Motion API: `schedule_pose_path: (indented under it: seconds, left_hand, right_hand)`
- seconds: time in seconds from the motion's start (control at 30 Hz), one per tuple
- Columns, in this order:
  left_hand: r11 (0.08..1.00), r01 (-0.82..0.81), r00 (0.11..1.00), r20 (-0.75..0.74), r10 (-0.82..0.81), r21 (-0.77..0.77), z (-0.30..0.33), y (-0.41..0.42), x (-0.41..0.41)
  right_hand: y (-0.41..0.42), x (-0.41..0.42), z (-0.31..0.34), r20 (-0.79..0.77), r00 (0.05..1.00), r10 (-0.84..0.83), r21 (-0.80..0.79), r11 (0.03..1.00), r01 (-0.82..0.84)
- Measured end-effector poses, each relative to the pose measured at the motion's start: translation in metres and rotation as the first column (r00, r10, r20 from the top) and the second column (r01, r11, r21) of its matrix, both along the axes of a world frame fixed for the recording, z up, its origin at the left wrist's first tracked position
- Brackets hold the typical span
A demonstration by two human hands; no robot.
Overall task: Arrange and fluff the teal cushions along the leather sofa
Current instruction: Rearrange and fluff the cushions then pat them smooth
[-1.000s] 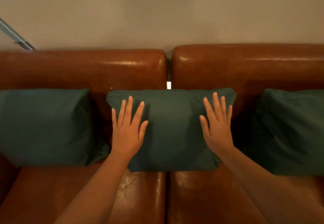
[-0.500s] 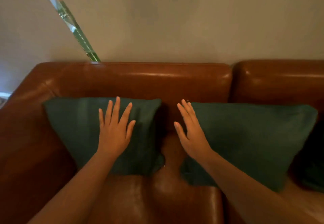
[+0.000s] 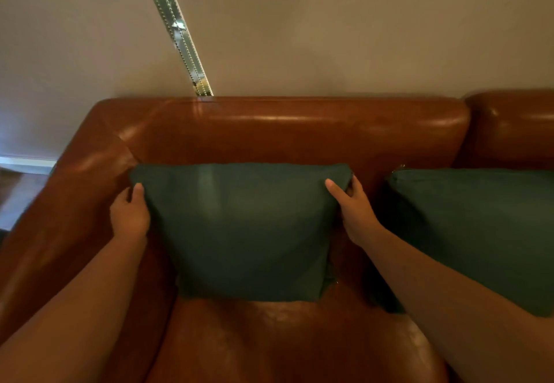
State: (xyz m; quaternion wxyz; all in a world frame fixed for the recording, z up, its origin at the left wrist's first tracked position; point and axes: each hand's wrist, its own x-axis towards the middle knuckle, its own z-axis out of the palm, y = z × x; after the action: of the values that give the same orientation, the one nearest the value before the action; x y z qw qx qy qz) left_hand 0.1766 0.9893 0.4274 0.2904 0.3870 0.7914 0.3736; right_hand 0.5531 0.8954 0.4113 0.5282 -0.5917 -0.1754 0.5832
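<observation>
Teal cushions are seen in the head view, the only view given: one cushion point(image 3: 245, 229) is stood upright at the far left end of the leather sofa point(image 3: 284, 131), leaned against the backrest with its lower edge on the seat, close to the left armrest, and a second cushion point(image 3: 476, 232) is propped just to its right, the two kept a little apart by a dark gap. The left cushion is gripped at both upper corners, which is judged to be the hold needed for plumping or squaring it. The left hand point(image 3: 129, 216) is closed on the upper left corner, thumb laid on the front face and fingers tucked behind. The right hand point(image 3: 353, 209) is closed on the upper right corner in the same way, thumb in front. A grip at the top corners lets the filling be shaken down and the cushion be set straight against the back. The cushion's top edge is held level below the backrest crest. Behind the sofa a slanted shiny strip point(image 3: 177, 29) is seen against the wall point(image 3: 359, 23); what it is cannot be told
</observation>
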Motion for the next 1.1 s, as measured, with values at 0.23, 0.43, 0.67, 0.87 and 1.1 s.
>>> schedule_pose_path:
  seconds: [0.23,0.43,0.67,0.87,1.1]
  left_hand:
    - [0.980,-0.123,0.990,0.095,0.109,0.159,-0.008,0.018,0.005]
    - [0.950,-0.244,0.969,0.094,0.229,0.197,-0.023,0.017,-0.008]
    - [0.855,0.428,0.776,-0.604,-0.182,0.291,0.000,-0.018,0.032]
    - [0.539,0.822,0.129,-0.864,-0.487,-0.181,-0.032,-0.067,0.076]
    - [0.628,0.733,0.110,-0.866,-0.488,-0.261,-0.030,-0.053,0.070]
  right_hand:
    - [0.012,-0.016,-0.014,0.296,0.939,-0.173,-0.045,0.980,0.195]
    - [0.018,-0.031,-0.004,0.462,0.859,-0.223,0.018,0.970,0.242]
    - [-0.011,-0.043,0.013,0.865,0.456,-0.210,0.275,0.958,-0.080]
    - [-0.020,-0.075,-0.016,0.940,-0.338,-0.043,-0.177,0.786,-0.593]
    - [-0.005,-0.036,-0.019,0.878,-0.476,0.052,-0.320,0.802,-0.504]
